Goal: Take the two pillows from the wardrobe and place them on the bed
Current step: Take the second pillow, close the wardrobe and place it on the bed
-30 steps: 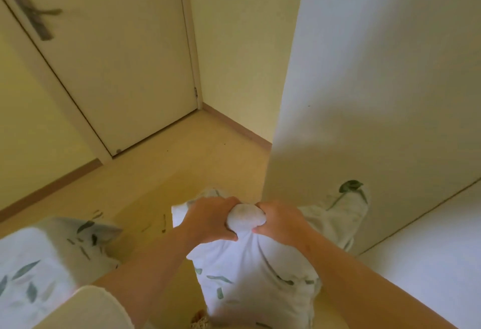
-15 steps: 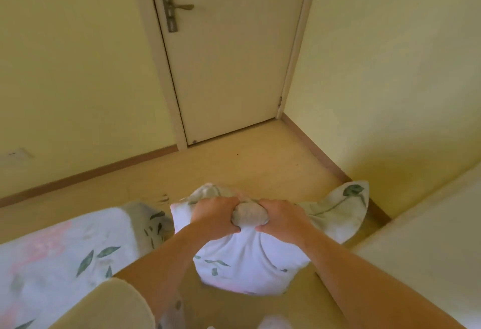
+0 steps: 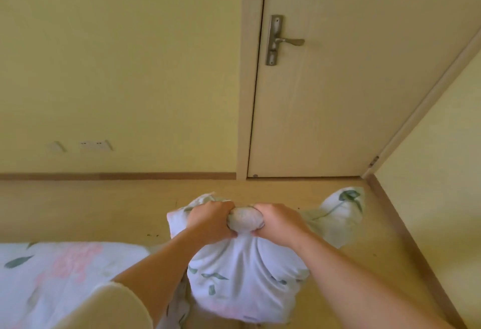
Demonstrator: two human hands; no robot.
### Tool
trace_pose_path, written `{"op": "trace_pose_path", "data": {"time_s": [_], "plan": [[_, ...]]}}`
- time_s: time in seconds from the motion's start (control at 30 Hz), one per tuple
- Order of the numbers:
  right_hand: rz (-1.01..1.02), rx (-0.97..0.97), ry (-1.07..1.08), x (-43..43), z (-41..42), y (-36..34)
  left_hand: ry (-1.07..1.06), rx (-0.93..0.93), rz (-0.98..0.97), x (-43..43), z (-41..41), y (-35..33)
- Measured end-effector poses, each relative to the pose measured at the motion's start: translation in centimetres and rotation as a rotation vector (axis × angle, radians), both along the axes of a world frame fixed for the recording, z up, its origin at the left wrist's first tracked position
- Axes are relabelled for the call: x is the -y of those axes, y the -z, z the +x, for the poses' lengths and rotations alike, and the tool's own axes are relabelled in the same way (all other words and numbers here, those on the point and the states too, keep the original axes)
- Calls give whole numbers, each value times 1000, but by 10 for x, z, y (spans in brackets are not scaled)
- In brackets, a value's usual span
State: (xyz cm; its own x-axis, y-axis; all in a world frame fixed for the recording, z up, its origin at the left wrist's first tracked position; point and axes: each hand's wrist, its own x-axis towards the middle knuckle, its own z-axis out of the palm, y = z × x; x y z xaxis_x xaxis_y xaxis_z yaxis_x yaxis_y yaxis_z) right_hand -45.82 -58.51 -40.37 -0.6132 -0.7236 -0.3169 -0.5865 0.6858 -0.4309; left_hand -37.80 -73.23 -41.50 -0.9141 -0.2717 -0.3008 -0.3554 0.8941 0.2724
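A: Item one, hands?

B: Left hand and right hand, both fists closed tight, side by side, each clamped on a bunched ridge of the pillow. A rounded knot of fabric bulges between the two fists.

A: Item two, the pillow itself?

B: White cover, green leaf print, faint pink patches. It hangs from the grip in front of the person's body, held above the floor. One corner with a leaf motif sticks out to the right, past the right hand. Whether this bundle is one pillow or two pressed together, I cannot tell; the folds hide it.

A: Item three, clothing?

B: A cream sleeve pushed up on the left forearm, lower left. The right forearm is bare.

A: Item four, to the left?

B: The bed, its cover white with green leaves and pink blotches, filling the lower left corner. The pillow is just beside its edge, not lying on it.

A: Item five, further off?

B: Pale wooden floor, then a brown skirting board along a yellow wall with two wall sockets low down.

A: Farthest?

B: A cream door, shut, with a metal lever handle.
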Motion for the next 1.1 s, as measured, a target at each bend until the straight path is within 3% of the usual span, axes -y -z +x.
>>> {"op": "trace_pose_path", "data": {"time_s": [0.33,0.57,1.1], "plan": [[26,-55,-335,154,-121,-3,-350,-11,29,117,-81,11],[58,-75,-492,301,-173,1,-532,-26,51,244,-118,20],[80,-52,-993,598,-171,10,-1034,-38,116,467,-87,30]]}}
